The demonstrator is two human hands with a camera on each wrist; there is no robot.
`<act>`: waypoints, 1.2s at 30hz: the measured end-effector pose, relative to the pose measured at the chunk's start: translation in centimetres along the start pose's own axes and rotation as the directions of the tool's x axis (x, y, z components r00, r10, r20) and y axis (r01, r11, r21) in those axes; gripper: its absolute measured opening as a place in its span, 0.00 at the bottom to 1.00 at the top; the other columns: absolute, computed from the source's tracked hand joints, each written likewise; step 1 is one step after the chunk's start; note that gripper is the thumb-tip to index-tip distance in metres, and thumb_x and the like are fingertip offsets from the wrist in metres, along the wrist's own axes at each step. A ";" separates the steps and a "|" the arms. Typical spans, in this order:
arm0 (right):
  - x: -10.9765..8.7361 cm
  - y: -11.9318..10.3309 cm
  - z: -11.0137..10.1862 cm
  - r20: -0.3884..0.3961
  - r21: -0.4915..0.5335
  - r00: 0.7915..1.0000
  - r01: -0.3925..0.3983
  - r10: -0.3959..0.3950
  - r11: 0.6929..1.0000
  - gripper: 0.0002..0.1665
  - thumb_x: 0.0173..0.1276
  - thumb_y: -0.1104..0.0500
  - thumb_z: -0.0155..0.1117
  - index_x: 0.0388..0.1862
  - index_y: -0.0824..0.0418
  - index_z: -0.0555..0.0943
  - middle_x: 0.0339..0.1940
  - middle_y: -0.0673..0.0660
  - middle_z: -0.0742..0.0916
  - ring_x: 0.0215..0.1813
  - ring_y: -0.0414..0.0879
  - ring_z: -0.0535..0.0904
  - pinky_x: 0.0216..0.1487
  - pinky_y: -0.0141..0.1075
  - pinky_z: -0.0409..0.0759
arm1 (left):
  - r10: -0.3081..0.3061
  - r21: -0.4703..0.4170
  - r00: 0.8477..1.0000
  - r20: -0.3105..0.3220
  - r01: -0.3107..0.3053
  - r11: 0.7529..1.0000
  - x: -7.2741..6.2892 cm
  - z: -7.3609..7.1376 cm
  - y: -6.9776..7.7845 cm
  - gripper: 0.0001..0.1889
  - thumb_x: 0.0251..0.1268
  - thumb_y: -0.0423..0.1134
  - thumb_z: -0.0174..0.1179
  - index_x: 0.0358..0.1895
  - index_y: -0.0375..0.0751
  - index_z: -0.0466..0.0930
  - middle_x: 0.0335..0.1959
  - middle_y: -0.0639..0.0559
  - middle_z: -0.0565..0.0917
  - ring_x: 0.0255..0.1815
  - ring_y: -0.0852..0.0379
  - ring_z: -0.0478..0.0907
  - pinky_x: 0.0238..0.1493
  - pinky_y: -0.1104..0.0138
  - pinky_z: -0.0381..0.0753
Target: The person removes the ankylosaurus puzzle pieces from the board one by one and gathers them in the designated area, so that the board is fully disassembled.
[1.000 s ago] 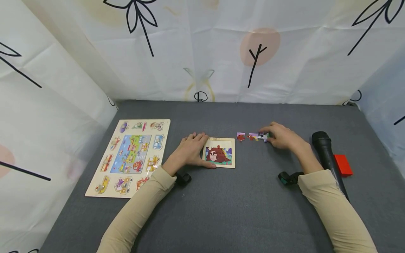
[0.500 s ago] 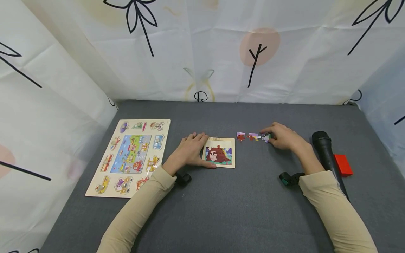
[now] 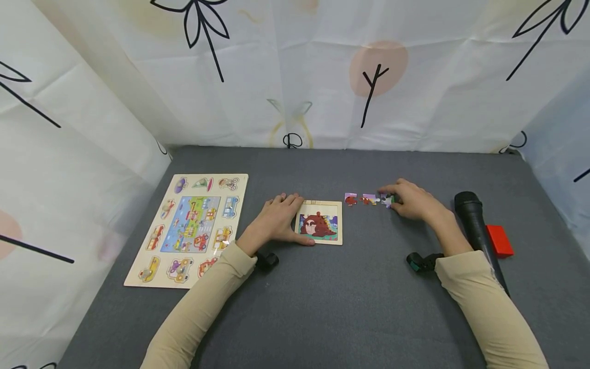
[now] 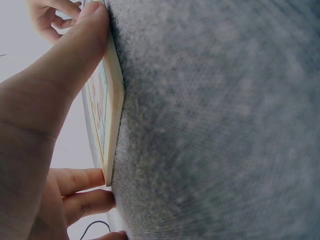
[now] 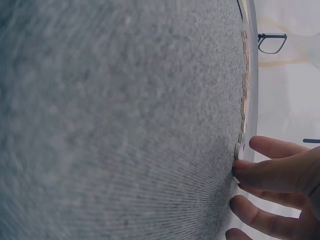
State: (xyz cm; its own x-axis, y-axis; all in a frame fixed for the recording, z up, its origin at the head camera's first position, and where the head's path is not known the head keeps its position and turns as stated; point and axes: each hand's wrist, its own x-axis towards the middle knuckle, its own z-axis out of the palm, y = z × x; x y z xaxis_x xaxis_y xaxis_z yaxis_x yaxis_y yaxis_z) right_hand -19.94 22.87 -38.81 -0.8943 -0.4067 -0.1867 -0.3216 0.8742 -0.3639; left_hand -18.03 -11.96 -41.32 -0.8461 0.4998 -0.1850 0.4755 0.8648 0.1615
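Note:
A small wooden jigsaw board lies flat on the grey table, showing a red-brown dinosaur with bare wood above it. My left hand rests at its left side, fingers fairly straight. In the left wrist view the thumb lies along the near edge and a fingertip touches a corner. My right hand pinches a purple-and-green jigsaw piece at table level between thumb and index finger. Left of it lie a second piece and a third, purple-and-red piece. In the right wrist view the thumb partly hides the piece.
A large wooden peg puzzle with vehicle shapes lies at the left, partly under the left forearm. A black microphone and a red block lie at the right, beside the right forearm. Patterned white curtains stand behind the table.
The right hand and its piece have shifted only very slightly, and more of the piece shows than one second ago. The left hand and the board stay in place.

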 end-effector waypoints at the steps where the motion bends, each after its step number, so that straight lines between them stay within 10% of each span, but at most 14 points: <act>1: 0.0 0.0 0.0 0.000 0.000 1.000 0.004 -0.004 1.000 0.26 0.73 0.67 0.62 0.70 0.63 0.77 0.54 0.69 0.80 0.40 0.53 0.75 0.36 0.45 0.73 | 0.002 -0.001 1.000 -0.001 -0.002 1.000 0.0 0.0 0.0 0.61 0.45 0.78 0.68 0.79 0.46 0.60 0.80 0.43 0.64 0.80 0.33 0.60 0.73 0.37 0.67; 36: 0.8 -5.5 1.6 -0.062 0.055 0.996 0.064 -0.061 0.996 0.25 0.72 0.60 0.66 0.67 0.58 0.80 0.50 0.63 0.81 0.37 0.49 0.73 0.31 0.37 0.67 | -0.007 -0.012 1.000 0.017 0.007 1.000 0.0 0.0 0.1 0.60 0.46 0.77 0.68 0.79 0.46 0.59 0.80 0.43 0.63 0.81 0.32 0.58 0.74 0.36 0.65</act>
State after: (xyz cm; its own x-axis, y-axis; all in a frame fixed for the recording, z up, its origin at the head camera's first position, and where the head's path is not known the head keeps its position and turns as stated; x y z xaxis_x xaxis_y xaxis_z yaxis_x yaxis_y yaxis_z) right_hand -18.43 17.30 -38.38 -0.8906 -0.4419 -0.1077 -0.3607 0.8303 -0.4249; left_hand -17.99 -11.92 -41.29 -0.8453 0.4946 -0.2023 0.4666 0.8676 0.1717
